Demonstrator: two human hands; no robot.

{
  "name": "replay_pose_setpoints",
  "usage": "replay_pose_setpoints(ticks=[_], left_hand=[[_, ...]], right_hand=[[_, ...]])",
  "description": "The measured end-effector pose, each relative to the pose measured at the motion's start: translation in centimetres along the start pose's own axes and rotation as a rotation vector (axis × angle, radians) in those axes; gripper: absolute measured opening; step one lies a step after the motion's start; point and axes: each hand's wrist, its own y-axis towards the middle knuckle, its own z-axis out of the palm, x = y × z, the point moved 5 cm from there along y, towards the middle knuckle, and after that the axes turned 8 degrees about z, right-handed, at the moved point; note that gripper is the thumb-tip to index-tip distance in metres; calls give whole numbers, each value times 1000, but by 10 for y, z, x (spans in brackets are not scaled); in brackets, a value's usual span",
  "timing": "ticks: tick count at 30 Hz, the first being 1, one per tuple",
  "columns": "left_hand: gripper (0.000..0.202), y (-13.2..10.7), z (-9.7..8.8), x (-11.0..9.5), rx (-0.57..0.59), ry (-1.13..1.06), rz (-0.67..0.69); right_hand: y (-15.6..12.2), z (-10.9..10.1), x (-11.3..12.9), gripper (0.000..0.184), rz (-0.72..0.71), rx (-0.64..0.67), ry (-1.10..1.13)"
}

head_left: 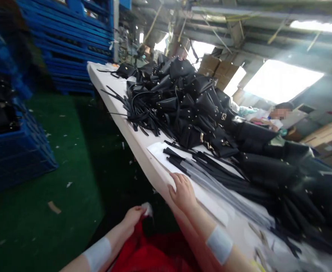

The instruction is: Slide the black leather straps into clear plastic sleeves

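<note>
In the head view my left hand (134, 217) is low beside the table, its fingers pinched around a small crumpled white cloth or tissue (147, 208); which of the two I cannot tell. My right hand (183, 192) lies on the near edge of the white table, fingers stretched out over a white sheet (158, 150). Just beyond its fingertips lie long black straps (211, 166) and grey strips (225, 198). A tangle of thin black straps (144, 113) spreads farther up the table.
A heap of black bags (179, 90) with metal fittings covers the white table (132, 145). Blue plastic crates (27, 143) and blue pallets (66, 41) stand to the left on green floor (66, 211). A person (267, 117) is behind the heap, near cardboard boxes (225, 73).
</note>
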Motion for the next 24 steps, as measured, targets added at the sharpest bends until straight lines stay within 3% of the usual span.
replay_pose_setpoints(ticks=[3,5,7,11,14,17,20,22,24], left_hand=[[47,-31,-22,-15,-23,47,24],[53,-43,-26,-33,-8,75,70],[54,-52,-17,-51,33,110,108],[51,-73,23,-67,135,177,159],[50,-88,49,-68,203,232,197],[49,-94,60,-66,291,380,286],[47,-88,56,-60,337,550,348],[44,-80,52,-54,392,686,352],[38,-72,51,-53,453,825,377]], right_hand=[[-73,-5,30,24,94,106,336],[-111,13,36,24,157,244,477],[-133,36,33,28,234,353,622],[-139,67,16,45,455,470,1235],[-135,65,6,45,614,463,1663],[-131,58,-7,41,792,341,1933],[-126,54,-28,39,921,166,1928],[-122,50,-42,36,907,78,1732],[-118,41,-49,34,800,59,1386]])
